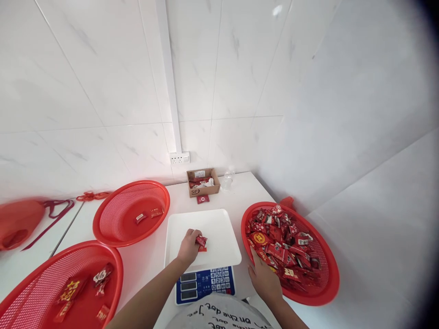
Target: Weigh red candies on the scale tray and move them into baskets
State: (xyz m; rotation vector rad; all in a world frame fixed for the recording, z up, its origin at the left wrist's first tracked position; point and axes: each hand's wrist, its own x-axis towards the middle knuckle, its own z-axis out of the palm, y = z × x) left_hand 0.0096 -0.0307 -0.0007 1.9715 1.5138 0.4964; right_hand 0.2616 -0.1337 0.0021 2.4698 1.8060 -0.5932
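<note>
My left hand (188, 249) is over the white tray (219, 228) of a digital scale (206, 285), its fingers closed round a small red wrapped candy (201, 241). Another flat red packet (202, 249) shows just below those fingers, on the tray. On the right, my right hand (265, 278) grips the near left rim of a red plastic basket (331, 292), with fingers over the edge and the thumb outside. Red wrapped candies (279, 249) of several kinds fill much of that basket. My fingertips there are partly hidden among the packets.
Two more red baskets, one at the back left (113, 219) and one at the front left (115, 260), hold a few packets. A small cardboard box (209, 190) of packets, a red packet (203, 199) and a clear plastic item (227, 178) lie near the wall.
</note>
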